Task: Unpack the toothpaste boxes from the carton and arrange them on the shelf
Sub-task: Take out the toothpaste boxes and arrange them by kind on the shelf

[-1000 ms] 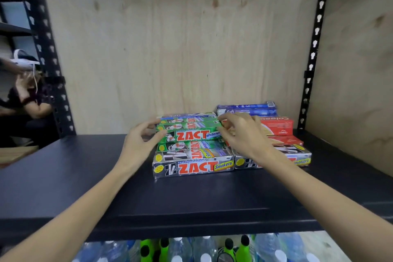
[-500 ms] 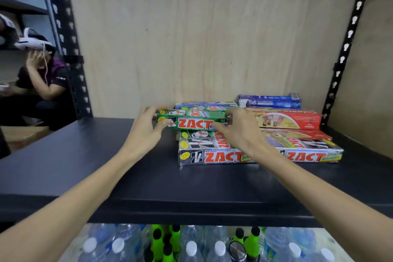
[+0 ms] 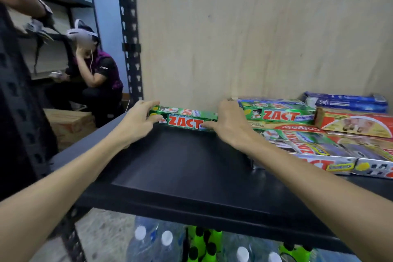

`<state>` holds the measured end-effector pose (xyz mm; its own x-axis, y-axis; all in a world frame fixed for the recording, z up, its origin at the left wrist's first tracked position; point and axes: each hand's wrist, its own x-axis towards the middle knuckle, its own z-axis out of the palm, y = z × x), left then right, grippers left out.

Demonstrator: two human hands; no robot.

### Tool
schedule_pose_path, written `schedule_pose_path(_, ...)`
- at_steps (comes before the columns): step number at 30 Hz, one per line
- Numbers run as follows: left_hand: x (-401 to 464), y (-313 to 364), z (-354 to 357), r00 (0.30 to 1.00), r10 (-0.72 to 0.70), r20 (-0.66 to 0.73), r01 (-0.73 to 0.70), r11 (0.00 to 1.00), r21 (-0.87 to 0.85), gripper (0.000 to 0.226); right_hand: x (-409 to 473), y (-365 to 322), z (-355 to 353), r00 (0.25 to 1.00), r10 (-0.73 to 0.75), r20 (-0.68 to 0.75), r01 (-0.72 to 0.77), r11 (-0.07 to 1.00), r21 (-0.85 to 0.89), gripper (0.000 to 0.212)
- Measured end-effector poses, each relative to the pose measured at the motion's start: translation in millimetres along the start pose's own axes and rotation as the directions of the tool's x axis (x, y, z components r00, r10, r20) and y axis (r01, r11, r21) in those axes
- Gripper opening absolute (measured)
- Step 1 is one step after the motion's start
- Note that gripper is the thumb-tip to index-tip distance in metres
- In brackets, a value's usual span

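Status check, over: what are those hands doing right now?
Left hand and right hand grip green Zact box by its ends. Box at shelf back. Path clear.

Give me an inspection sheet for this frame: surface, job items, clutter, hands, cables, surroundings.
Surface: black shelf, plywood back panel behind.
Job's things: one green Zact box held at both ends, left of the stacked toothpaste boxes; carton not identifiable.
Clutter: nothing seen on the shelf beyond the boxes.
Hands: left hand grips the green box's left end; right hand holds its right end.
Cables: thin white cord hanging from the headset of a crouching person.
Surroundings: bottles on the level below; cardboard box on the floor at left; second rack behind.
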<state>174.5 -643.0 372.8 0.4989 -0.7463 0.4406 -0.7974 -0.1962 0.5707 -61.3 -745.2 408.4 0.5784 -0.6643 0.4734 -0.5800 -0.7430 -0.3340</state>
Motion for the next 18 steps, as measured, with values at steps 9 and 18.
schedule_pose_path(9, 48, -41, -2, 0.980, -0.197, -0.011, 0.196, 0.978, -0.078, 0.059, 55, -21, 55, 1.000, -0.015, 0.005, 0.015, 1.000, 0.001, 0.040)
schedule_pose_path(18, 82, -57, 13, 0.972, -0.217, -0.087, 0.204, 0.969, -0.138, 0.052, 78, -18, 89, 0.987, 0.020, -0.161, 0.004, 0.989, 0.149, 0.055)
